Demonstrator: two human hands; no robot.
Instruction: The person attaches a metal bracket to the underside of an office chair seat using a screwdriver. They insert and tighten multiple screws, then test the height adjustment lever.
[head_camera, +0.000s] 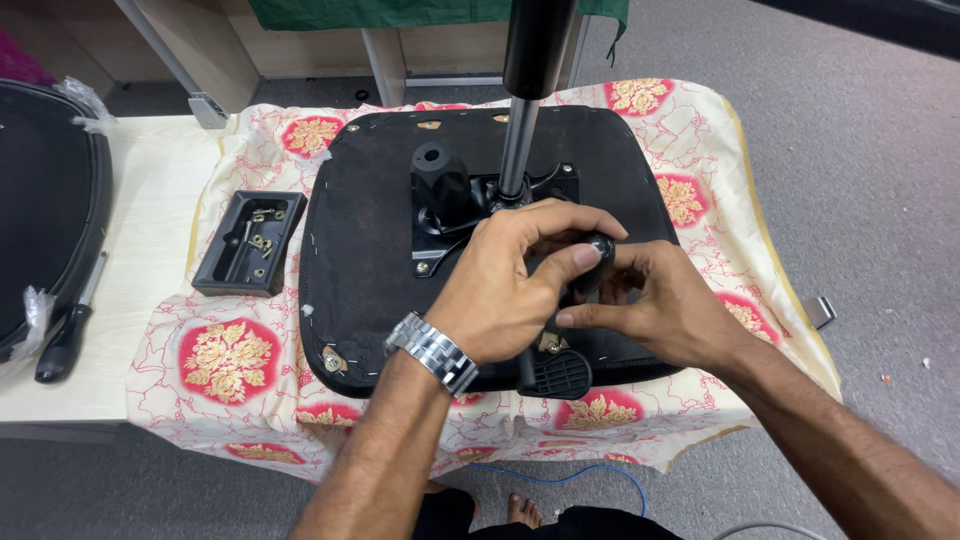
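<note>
1. Our left hand (505, 285) has its fingers curled over a small black knob (600, 247), with the thumb pressed up beside it; the grip looks closed around that knob and the lever stem below it.
2. Our right hand (665, 305) meets it from the right, fingers bent and pinched on the same black lever (555, 370) just under the knob, so both hands touch one part and each other.
3. The lever runs nearward from the hands to a ribbed black paddle at the near edge of the seat.
4. A steel wristwatch (435, 350) sits on our left wrist.
5. The lever belongs to a black mechanism plate (450, 215) fixed to the underside of an upturned office chair seat (360, 250), which lies flat with its bottom facing us.
6. From the plate, just beyond our hands, a gas lift cylinder (520, 130) stands upright, silver below and black above.
7. The seat rests on a cream cloth (230, 355) printed with red and gold flowers, spread over a pale table (140, 260).
8. Left of the seat, on the cloth, lies a black plastic tray (225, 275) holding small screws.
9. Farther left, a black-handled screwdriver (65, 335) lies on the table beside another black chair part (50, 200).
</note>
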